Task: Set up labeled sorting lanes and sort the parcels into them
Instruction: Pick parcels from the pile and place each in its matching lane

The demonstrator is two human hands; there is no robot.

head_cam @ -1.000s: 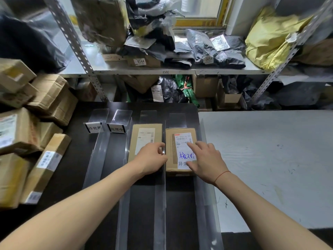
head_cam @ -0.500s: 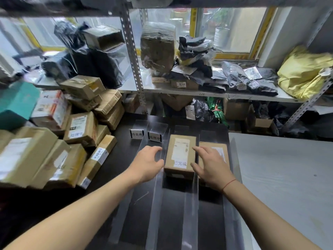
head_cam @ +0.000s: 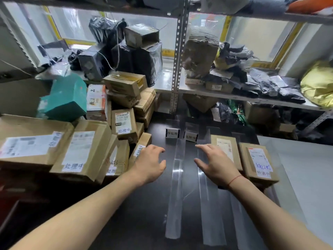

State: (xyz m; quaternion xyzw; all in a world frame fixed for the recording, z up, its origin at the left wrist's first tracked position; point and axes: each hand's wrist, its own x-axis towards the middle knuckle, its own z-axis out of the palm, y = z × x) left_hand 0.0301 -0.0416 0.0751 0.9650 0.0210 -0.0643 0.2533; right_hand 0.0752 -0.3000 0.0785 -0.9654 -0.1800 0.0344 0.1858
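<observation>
A: What's biggest off the left hand's [head_cam: 148,165] fingertips?
B: The pile of cardboard parcels [head_cam: 81,152], just beyond the left fingers and stacked outward from them, with a teal box [head_cam: 66,98] on top further out. Several show handwritten labels.

A: And under both hands?
B: The dark table [head_cam: 144,213], crossed by clear plastic lane dividers [head_cam: 175,186] that run between the two hands and under the right wrist.

A: Any parcels in the lanes?
B: Two. One flat brown parcel [head_cam: 225,147] lies just past the right hand's [head_cam: 216,165] knuckles, partly hidden by them. The other parcel, with blue scribble on its label [head_cam: 259,163], sits one lane further out, beside the red-string wrist.

A: The lane labels?
B: Two small label stands [head_cam: 172,133] stand ahead of the fingertips, between the hands.

A: Fingers?
B: Both hands are released, fingers loosely spread and slightly bent, grasping nothing. Whether they touch the table, I cannot tell.
</observation>
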